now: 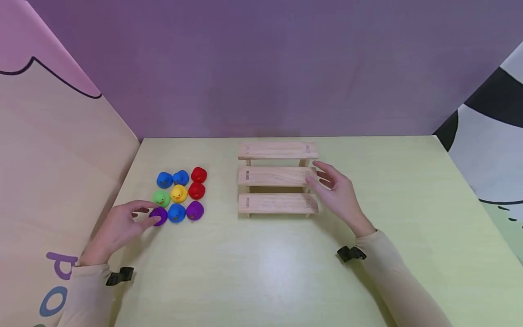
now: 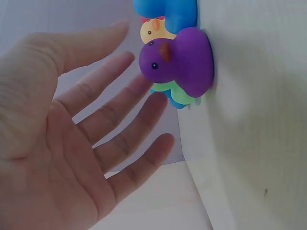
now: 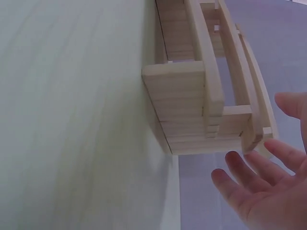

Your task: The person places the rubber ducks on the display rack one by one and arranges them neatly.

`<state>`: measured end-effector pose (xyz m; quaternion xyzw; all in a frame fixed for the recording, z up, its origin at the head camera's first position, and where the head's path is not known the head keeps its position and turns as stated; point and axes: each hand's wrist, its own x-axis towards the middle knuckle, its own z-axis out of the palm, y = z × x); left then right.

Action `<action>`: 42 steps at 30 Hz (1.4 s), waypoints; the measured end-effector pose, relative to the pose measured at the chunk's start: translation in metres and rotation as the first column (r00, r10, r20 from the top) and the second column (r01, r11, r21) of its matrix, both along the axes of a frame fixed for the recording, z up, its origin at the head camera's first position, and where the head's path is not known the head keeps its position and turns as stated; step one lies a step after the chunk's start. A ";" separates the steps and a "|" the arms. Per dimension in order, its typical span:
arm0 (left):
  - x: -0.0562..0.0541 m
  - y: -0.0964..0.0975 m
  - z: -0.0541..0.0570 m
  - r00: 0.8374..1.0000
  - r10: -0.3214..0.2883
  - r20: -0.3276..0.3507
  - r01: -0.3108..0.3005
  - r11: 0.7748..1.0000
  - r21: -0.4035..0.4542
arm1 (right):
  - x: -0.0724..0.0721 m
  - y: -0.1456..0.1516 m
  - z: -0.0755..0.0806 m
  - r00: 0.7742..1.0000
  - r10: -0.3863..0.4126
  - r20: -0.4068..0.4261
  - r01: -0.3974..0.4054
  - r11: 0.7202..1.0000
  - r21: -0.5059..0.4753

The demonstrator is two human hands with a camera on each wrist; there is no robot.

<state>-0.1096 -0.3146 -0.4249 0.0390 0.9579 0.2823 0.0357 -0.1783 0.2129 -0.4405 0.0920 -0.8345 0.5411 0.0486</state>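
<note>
At the left of the head view my left hand (image 1: 122,226) reaches toward a purple rubber duck (image 1: 159,215) at the near corner of a group of ducks. In the left wrist view its thumb and fingers are spread, and the purple duck (image 2: 184,62) stands on the table just beyond the fingertips; whether a fingertip touches it I cannot tell. My right hand (image 1: 337,193) is at the right end of a three-step wooden stand (image 1: 278,176). Its relaxed fingers are by the middle and top steps. In the right wrist view the fingertips are close to the stand's end (image 3: 182,105).
Beside the purple duck are a green duck (image 1: 161,198), a blue duck (image 1: 177,212) and a yellow duck (image 1: 179,194). Red ducks, another purple duck (image 1: 194,210) and more blue ones complete the cluster. A purple wall (image 1: 278,68) rises behind the table (image 1: 245,272).
</note>
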 end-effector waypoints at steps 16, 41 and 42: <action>0.003 -0.002 -0.007 0.997 -0.040 0.071 0.037 0.998 0.044 | -0.003 -0.001 -0.004 0.997 -0.037 0.072 0.032 0.997 0.071; 0.004 0.000 -0.009 1.000 -0.030 -0.004 0.030 1.000 -0.006 | -0.004 0.006 -0.006 0.995 -0.023 0.096 0.012 0.994 0.107; 0.004 0.000 -0.009 1.000 -0.026 -0.004 0.025 1.000 -0.009 | -0.004 0.006 -0.006 0.995 -0.021 0.103 0.010 0.995 0.103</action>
